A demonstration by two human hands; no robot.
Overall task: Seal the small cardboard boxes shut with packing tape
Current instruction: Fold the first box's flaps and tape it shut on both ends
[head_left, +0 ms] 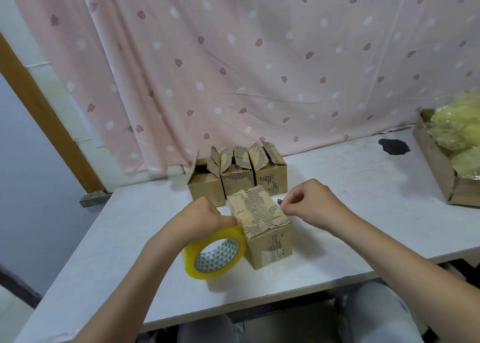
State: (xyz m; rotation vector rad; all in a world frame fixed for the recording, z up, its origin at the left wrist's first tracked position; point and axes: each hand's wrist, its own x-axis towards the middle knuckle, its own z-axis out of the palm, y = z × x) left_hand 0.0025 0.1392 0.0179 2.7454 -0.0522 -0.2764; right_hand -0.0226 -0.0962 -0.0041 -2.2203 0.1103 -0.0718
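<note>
Box (262,222), flaps closed, skin torn; left hand (205,219) grips tape roll (215,253), right hand (309,200) pinches tape.

box (262,220): torn rough cardboard | tape roll (215,252): glossy yellowish plastic | table (363,187): matt white
</note>
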